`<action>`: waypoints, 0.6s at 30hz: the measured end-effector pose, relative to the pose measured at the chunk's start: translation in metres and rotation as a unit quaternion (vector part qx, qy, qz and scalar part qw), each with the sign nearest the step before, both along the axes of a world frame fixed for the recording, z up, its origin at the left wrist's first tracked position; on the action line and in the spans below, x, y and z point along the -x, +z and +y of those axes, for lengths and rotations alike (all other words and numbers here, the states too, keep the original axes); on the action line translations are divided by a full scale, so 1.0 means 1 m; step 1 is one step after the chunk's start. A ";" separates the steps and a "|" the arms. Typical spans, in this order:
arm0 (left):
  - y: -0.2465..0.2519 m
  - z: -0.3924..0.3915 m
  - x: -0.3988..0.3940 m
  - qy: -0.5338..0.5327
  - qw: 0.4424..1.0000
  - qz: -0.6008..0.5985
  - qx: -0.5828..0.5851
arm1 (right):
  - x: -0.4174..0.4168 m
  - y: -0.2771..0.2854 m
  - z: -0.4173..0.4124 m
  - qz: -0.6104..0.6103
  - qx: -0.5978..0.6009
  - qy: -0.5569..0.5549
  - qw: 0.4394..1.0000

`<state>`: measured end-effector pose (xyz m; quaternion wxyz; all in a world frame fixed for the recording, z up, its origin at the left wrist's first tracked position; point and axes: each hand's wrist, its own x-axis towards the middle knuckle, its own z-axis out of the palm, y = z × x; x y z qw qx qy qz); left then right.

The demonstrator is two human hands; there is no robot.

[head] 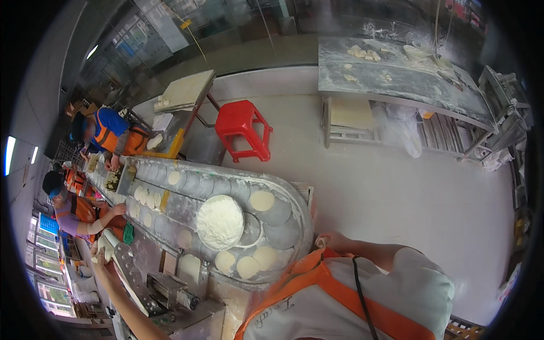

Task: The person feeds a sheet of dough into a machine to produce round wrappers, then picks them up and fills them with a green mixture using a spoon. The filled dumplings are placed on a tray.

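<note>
At the lower left, my left hand is against pale dough at the upper end of a dough-sheeting machine; its grip is partly hidden. A dough sheet runs down along the machine's metal side plate. My right hand is beside the rounded end of the conveyor, its fingers curled in; whatever may lie inside them is hidden. Flat dough rounds lie on the grey conveyor plates in front of me. Inside the conveyor loop stands a round bowl of white flour.
Two co-workers in orange aprons, one at the conveyor's far side and one at its near side, stand to the left. A red plastic stool is beyond the conveyor. Dough pieces lie on a floured worktable at the back right.
</note>
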<state>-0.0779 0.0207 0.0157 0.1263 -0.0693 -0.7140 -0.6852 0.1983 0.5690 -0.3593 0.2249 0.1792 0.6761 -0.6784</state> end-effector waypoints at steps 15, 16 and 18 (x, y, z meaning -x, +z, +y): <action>-0.011 0.004 -0.056 0.186 0.970 -0.035 0.153 | 0.030 0.029 0.005 -0.033 -0.028 0.110 0.993; -0.012 0.001 -0.057 0.208 0.959 0.006 0.191 | 0.031 0.029 0.005 -0.043 -0.030 0.124 0.991; -0.012 0.000 -0.054 0.240 0.928 0.086 0.270 | 0.038 0.027 0.002 -0.054 -0.031 0.147 0.987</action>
